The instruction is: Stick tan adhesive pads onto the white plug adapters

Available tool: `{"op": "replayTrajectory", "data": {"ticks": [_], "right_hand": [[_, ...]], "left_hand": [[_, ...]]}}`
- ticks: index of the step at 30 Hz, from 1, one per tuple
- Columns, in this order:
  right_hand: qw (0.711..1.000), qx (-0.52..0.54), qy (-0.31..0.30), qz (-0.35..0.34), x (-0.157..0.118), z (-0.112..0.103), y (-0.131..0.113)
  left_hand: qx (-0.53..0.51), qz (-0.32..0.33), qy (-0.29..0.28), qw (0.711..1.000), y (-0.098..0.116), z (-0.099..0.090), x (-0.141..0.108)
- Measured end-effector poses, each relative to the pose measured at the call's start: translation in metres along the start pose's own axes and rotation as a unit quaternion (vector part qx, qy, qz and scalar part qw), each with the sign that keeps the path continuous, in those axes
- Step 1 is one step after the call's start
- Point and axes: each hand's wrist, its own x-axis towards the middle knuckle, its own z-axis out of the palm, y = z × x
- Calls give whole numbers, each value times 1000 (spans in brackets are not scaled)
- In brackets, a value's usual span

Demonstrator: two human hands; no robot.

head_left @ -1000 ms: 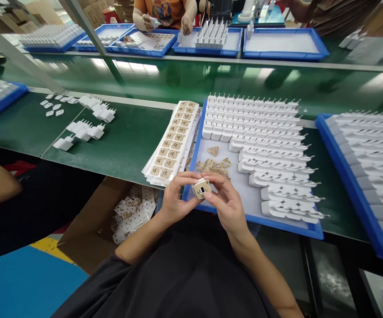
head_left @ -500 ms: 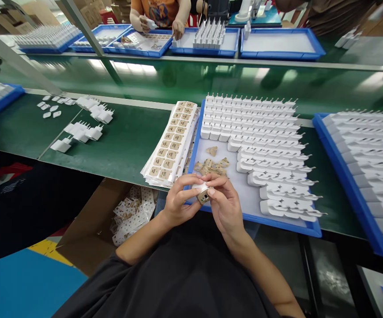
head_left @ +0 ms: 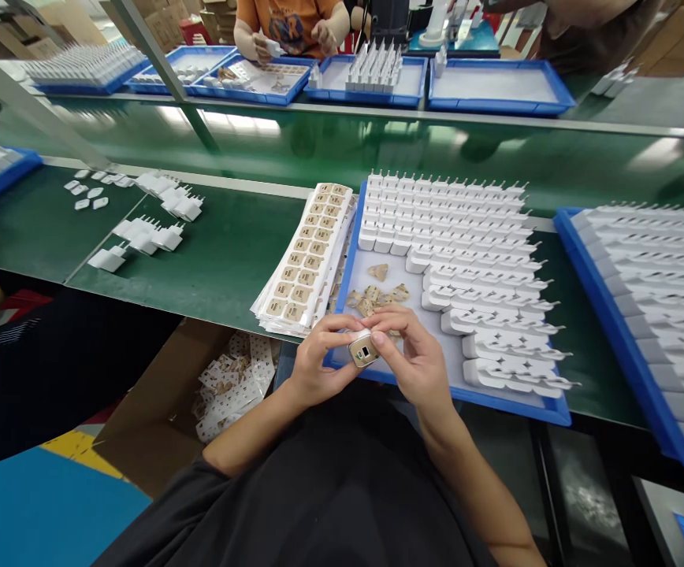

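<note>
Between my two hands is a white charger plug (head_left: 363, 351) with a tan sticker on its port face, which is turned up toward me. My left hand (head_left: 323, 359) is closed on its left side. The fingers of my right hand (head_left: 416, 358) grip its top and right edge. Just beyond lie loose tan sticker pieces (head_left: 377, 298) in a blue tray (head_left: 345, 268). Rows of white charger plugs (head_left: 445, 216) fill the back and right of that tray. Left of it rests a stack of sticker sheets (head_left: 299, 260) with tan stickers.
Another blue tray (head_left: 614, 339) of plugs stands at the right. Loose plugs (head_left: 150, 235) and small white pieces (head_left: 94, 192) lie on the green bench at left. A cardboard box (head_left: 146, 409) with scrap sheets sits below. Across the belt, a person in orange (head_left: 288, 27) handles a plug.
The charger plug has tilted so its port face shows more fully. My right hand has shifted slightly right. The person across has raised one hand from the tray.
</note>
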Motion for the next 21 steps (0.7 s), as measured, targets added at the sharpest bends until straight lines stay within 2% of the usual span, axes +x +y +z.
{"op": "replayTrajectory", "data": {"ticks": [3,5,6,7,8,10,11,12,14,17,21], "right_hand": [[978,-135,2,-161,-5,-1,-6],[956,-142,-40,-254,-11,-2,-9],[952,-126,-61,-271,-13,-4,-9],[956,-111,-59,-264,-14,-6,-8],[964,-110,-31,-240,-13,-8,-4],[969,-173,54,-166,-7,-15,7],[961,-228,83,-133,-2,-18,15],[949,-284,79,-111,3,-21,23],[931,-349,26,-103,12,-23,37],[930,-346,11,-124,15,-24,50],[932,-331,-1,-146,12,-29,57]], "left_hand": [[6,-57,7,998,0,-1,-2],[-3,-108,13,994,-3,-3,-4],[-3,-127,16,992,-4,-5,-4],[3,-139,16,990,-6,-8,-4],[12,-145,17,989,-7,-11,-3],[34,-148,25,988,-11,-19,-3],[44,-152,32,987,-13,-24,-3],[54,-160,46,985,-16,-29,-3],[84,-180,89,976,-26,-43,-2],[174,-202,139,954,-55,-75,4],[369,-245,104,891,-109,-137,25]]}}
